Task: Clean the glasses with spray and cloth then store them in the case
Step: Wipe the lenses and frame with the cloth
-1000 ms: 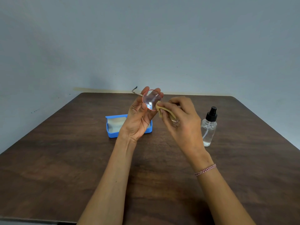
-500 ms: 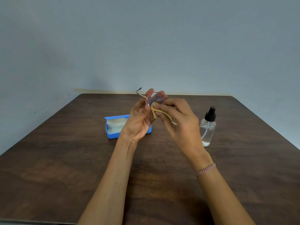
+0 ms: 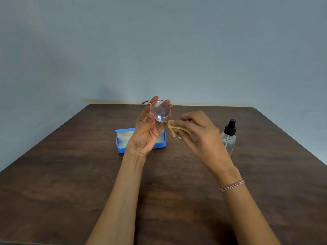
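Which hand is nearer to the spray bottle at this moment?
The right hand. It holds the cloth just left of the bottle, apart from it. The left hand holds the glasses farther left, in front of the case.

Glasses [image 3: 160, 111]: round clear lenses in a thin reddish rim, held raised above the counter, one lens facing the camera, the other low and partly hidden. Cloth [image 3: 172, 128]: small, tan, pinched against the lower lens. Spray bottle [image 3: 228, 137]: clear with black cap, upright at the right. Case [image 3: 122, 147]: blue, open, pale lining, lying behind the glasses.
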`<state>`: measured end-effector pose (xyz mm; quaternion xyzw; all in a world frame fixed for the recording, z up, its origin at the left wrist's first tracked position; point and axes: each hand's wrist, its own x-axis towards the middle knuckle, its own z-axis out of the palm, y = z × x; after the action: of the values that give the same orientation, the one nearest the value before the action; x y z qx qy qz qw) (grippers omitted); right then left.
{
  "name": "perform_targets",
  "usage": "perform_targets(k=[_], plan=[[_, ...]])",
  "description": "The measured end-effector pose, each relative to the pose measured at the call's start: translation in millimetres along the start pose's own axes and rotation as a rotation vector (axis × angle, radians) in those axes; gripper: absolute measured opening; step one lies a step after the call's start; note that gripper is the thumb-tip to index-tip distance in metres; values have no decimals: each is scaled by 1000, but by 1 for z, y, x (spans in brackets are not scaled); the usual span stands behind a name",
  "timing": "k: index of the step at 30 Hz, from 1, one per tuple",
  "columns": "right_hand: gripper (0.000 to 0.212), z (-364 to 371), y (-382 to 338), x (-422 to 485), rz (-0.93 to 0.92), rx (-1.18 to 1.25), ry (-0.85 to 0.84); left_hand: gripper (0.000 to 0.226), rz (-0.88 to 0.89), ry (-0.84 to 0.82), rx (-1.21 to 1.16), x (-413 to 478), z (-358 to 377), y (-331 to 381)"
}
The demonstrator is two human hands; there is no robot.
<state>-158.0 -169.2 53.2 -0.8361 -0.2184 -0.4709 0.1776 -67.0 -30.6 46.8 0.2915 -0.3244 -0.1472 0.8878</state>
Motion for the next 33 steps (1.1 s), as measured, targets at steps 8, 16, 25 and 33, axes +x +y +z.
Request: perform_targets(k=[8, 16, 25, 33], plan=[[20, -1, 5, 0, 226, 136, 60, 52, 36, 4, -93, 0, -2, 3], [21, -1, 2, 1, 441, 379, 51, 51, 26, -17, -55, -1, -1, 2], [17, 2, 8, 1, 474, 412, 48, 37, -13, 7, 25, 1, 4, 5], [19, 7, 19, -2, 346, 167, 18, 35, -61, 268, 335, 4, 1, 7]])
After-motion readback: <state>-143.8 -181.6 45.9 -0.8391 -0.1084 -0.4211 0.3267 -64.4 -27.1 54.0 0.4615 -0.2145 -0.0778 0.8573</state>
